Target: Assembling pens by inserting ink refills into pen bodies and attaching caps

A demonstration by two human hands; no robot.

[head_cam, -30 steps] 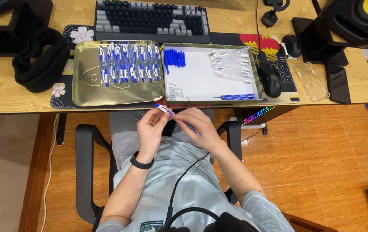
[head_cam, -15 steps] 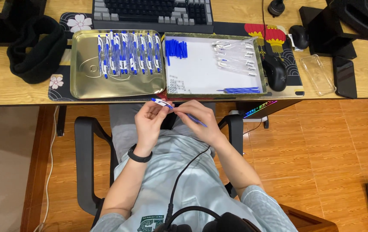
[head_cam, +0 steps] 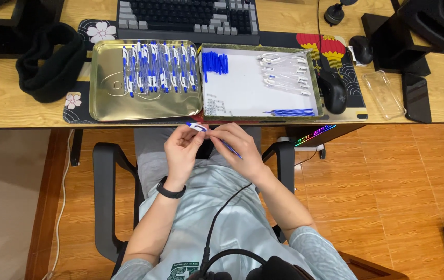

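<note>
Item in hand: a blue-and-white ballpoint pen (head_cam: 197,126), part-assembled by the look of it, being held level just below the near edge of the wooden surface (head_cam: 4,101), above the person's lap. The left hand (head_cam: 180,150) is pinching the pen's barrel end between thumb and fingertips; the right hand (head_cam: 237,148) is closing on the other end, its fingers pressed together around a thin blue refill (head_cam: 231,149) that is slanting down and away from the pen toward that hand's palm side. Just beyond both hands, a gold metal tray (head_cam: 144,106) is carrying a row of finished blue-and-white pens (head_cam: 160,67) lying side by side. Beyond the right hand, a white-floored tray (head_cam: 248,98) is holding a cluster of blue caps (head_cam: 215,62), a heap of clear barrels (head_cam: 284,72), a bundle of blue refills (head_cam: 290,112) and what seem to be tiny springs, too small to tell. Further off, a keyboard (head_cam: 188,18) is sitting past both trays and a black mouse (head_cam: 333,92) out past the right hand. Handling judgement: the pen is light, stiff and smooth, likely slippery; the refill is thin and bendable, so best gripped near its tip.
</note>
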